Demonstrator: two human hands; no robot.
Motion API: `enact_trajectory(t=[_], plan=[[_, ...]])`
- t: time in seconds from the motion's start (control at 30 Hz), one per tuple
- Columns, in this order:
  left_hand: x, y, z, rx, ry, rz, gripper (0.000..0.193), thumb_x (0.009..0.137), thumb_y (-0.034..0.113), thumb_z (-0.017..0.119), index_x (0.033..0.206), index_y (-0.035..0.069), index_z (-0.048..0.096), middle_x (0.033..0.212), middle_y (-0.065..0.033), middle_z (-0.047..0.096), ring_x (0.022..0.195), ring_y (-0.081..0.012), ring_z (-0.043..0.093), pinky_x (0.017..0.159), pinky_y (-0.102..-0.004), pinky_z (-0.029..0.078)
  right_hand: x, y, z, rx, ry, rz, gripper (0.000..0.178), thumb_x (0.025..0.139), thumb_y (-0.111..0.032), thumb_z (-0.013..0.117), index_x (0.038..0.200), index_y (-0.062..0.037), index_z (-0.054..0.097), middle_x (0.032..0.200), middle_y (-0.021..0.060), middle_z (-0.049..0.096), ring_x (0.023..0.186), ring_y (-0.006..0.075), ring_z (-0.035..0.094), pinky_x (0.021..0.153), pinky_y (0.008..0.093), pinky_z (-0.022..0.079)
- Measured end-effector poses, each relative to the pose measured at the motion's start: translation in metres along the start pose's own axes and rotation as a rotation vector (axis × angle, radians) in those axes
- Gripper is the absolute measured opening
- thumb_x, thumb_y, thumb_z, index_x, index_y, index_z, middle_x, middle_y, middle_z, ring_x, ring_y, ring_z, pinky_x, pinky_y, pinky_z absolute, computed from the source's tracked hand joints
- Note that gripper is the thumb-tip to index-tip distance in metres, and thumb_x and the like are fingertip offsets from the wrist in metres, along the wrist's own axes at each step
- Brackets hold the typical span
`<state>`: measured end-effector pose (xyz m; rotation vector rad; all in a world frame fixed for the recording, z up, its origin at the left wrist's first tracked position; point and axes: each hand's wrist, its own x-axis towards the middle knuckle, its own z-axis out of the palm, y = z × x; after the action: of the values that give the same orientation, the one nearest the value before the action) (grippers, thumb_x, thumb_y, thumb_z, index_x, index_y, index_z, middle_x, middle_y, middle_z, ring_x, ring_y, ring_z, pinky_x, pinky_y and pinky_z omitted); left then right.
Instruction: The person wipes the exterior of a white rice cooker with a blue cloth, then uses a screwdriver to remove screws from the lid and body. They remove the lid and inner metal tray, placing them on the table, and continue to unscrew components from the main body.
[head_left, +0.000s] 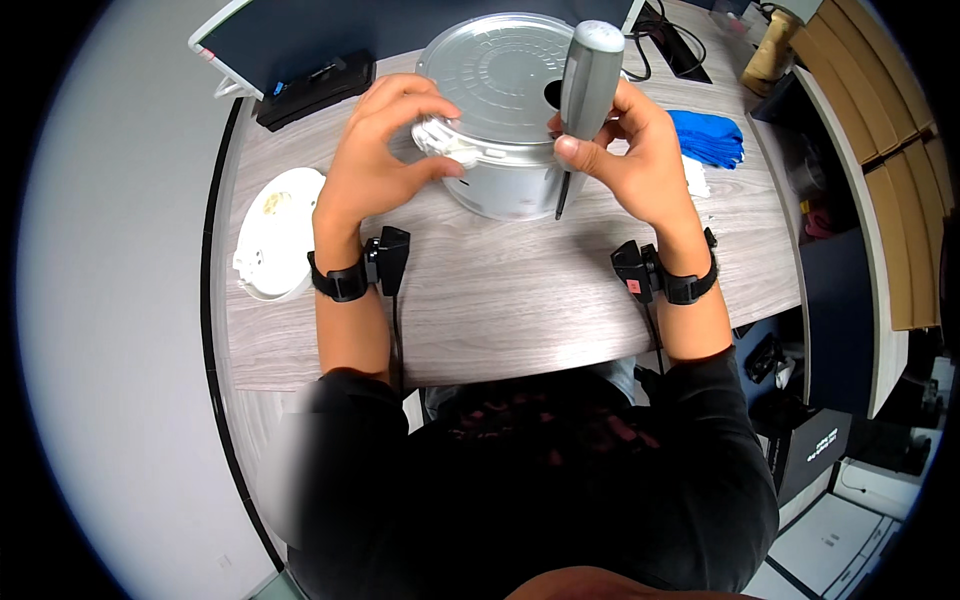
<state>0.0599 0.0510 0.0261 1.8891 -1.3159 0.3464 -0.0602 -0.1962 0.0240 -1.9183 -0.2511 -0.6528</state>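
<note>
A round silver pot-like appliance (510, 190) stands on the table in front of me, with a ridged metal disc (490, 75) on top. At its left front rim sits a white plastic part (440, 140). My left hand (375, 150) curls round that part, fingers above and thumb below. Against the appliance's right front, my right hand (640, 160) grips a screwdriver (592, 80) with a thick grey handle. Its thin dark shaft points downward beside the appliance wall. The disc has a dark round hole, partly hidden behind the handle.
A white oval plastic cover (285, 235) lies at the left. Behind it are a black case (315, 90) and a monitor-like panel (290, 45). Blue folded cloth (707, 138) rests at the right, with black cables (650, 40) at the back. Cardboard boxes (870, 80) stack on the far right.
</note>
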Motion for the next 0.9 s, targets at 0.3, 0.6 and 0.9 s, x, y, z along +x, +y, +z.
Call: enact_trajectory(t=[0.3, 0.6, 0.9], plan=[[0.010, 0.023, 0.037, 0.017, 0.085, 0.127, 0.052, 0.051, 0.039, 0.095, 0.090, 0.014, 0.071, 0.091, 0.0008, 0.061, 0.091, -0.0205, 0.055, 0.081, -0.0338, 0.045, 0.002, -0.010, -0.017, 0.039, 0.031, 0.017, 0.024, 0.079, -0.014, 0.082, 0.095, -0.0023, 0.068, 0.085, 0.0028, 0.068, 0.068, 0.0067, 0.060, 0.058, 0.0204, 0.045], [0.017, 0.046, 0.076, 0.098, 0.213, 0.161, 0.058, 0.052, 0.052, 0.090, 0.089, 0.013, 0.068, 0.086, 0.0015, 0.057, 0.085, -0.0203, 0.053, 0.077, -0.0341, 0.040, 0.019, -0.019, -0.023, 0.222, 0.087, 0.000, 0.021, 0.085, -0.014, 0.078, 0.092, -0.0007, 0.063, 0.072, -0.0015, 0.060, 0.060, 0.0018, 0.044, 0.054, 0.0181, 0.036], [0.027, 0.066, 0.059, -0.168, 0.123, 0.032, 0.014, 0.091, 0.011, 0.068, 0.102, 0.004, 0.071, 0.077, -0.0053, 0.063, 0.070, -0.0202, 0.058, 0.069, -0.0332, 0.045, 0.050, -0.048, -0.028, 0.587, 0.056, -0.029, 0.016, 0.092, -0.004, 0.069, 0.101, -0.0010, 0.056, 0.078, 0.0004, 0.060, 0.064, 0.0029, 0.053, 0.054, 0.0187, 0.042]])
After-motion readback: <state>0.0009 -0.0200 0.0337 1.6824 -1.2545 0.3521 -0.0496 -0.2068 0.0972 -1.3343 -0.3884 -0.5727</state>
